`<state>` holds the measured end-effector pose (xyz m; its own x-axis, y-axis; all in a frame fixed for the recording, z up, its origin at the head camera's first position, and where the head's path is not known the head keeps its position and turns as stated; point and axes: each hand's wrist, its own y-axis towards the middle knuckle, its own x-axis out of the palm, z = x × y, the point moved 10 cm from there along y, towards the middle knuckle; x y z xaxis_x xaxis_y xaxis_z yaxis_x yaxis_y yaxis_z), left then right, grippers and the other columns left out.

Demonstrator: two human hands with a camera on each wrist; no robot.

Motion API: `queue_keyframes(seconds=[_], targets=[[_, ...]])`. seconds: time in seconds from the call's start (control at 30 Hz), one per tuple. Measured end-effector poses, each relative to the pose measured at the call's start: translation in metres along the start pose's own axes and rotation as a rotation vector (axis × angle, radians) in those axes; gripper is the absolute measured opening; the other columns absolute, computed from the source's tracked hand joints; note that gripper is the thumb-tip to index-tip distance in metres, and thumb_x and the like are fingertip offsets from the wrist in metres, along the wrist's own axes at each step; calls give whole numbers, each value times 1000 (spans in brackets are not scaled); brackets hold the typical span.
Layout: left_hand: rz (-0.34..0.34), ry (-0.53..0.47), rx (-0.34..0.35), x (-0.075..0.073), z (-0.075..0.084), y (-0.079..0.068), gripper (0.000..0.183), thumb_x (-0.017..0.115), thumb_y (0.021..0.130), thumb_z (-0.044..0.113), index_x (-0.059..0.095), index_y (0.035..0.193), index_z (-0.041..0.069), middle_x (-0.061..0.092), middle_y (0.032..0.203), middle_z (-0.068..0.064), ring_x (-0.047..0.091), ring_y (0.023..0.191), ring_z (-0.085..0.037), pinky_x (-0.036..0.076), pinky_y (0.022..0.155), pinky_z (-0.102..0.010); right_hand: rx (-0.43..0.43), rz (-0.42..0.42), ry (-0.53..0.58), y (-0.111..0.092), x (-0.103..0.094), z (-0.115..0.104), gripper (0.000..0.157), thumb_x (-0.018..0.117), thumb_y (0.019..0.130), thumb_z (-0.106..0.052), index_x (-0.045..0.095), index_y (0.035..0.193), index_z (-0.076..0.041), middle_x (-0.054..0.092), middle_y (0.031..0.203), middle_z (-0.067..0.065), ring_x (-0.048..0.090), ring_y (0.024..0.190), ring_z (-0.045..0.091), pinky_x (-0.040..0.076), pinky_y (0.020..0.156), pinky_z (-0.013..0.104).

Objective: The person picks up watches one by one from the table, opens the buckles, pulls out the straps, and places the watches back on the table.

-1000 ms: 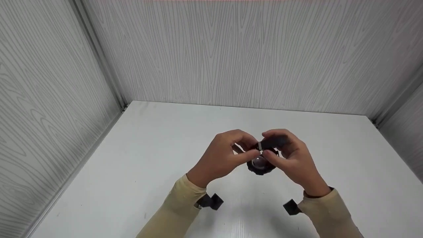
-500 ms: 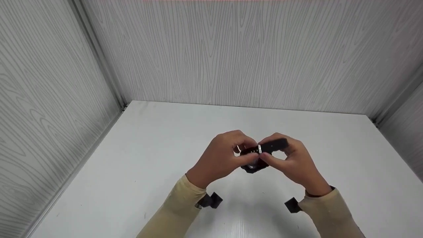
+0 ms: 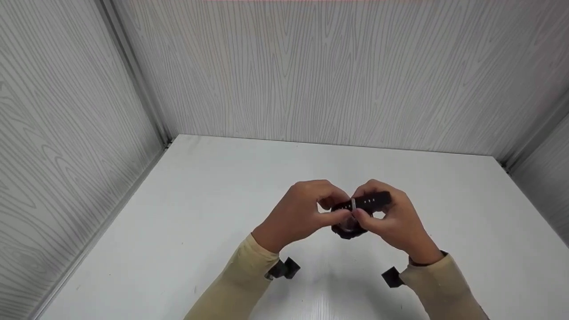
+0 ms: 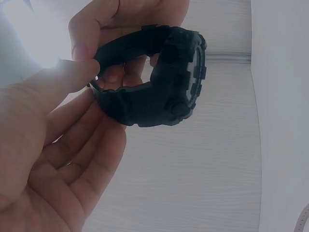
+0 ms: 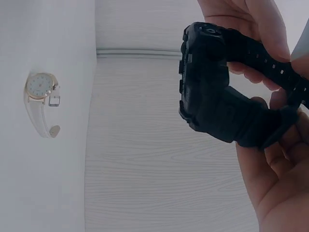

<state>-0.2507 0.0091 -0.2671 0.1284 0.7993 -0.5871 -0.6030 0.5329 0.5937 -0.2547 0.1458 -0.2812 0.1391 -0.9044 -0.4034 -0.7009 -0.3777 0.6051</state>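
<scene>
A chunky black wristwatch [image 3: 348,233] is held up above the white table between both hands, its face tilted downward in the head view. The left hand [image 3: 298,213] pinches the strap between thumb and fingers, just left of a pale band or buckle part on it. From the other side, the right hand [image 3: 393,218] grips the strap close to that part, with a holed strap end [image 3: 378,201] sticking out to the right. In the left wrist view the wristwatch [image 4: 164,82] makes a loop. The fingertips partly hide the joining point.
In the right wrist view a second watch [image 5: 41,87] with a white strap and gold-rimmed dial lies on the white surface. Grained panels [image 3: 284,71] wall the table [image 3: 222,178] at back and sides. Small black blocks [image 3: 291,268] sit at the sleeves.
The strap end has turned so its holes show toward the head camera. The watch case swung left and then back right. Both hands keep their hold, the left slightly lower.
</scene>
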Motion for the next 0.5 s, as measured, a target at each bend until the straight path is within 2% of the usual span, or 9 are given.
queue_keyframes(seconds=[0.27, 0.5], targets=[[-1, -48, 0, 0, 0, 0, 13, 79, 92, 13, 76, 104, 8, 72, 94, 2, 63, 79, -3, 56, 74, -21, -7, 29, 41, -1, 0, -1, 24, 70, 86, 13, 68, 103, -4, 66, 89, 9, 65, 74, 18, 56, 62, 28], [-29, -107, -25, 5, -3, -1, 12, 80, 90, 9, 75, 100, 7, 73, 92, 2, 65, 78, -1, 58, 75, -23, -14, 46, 151, -2, -4, -4, 23, 67, 86, 18, 65, 104, 4, 65, 86, 10, 66, 68, 19, 58, 63, 27]])
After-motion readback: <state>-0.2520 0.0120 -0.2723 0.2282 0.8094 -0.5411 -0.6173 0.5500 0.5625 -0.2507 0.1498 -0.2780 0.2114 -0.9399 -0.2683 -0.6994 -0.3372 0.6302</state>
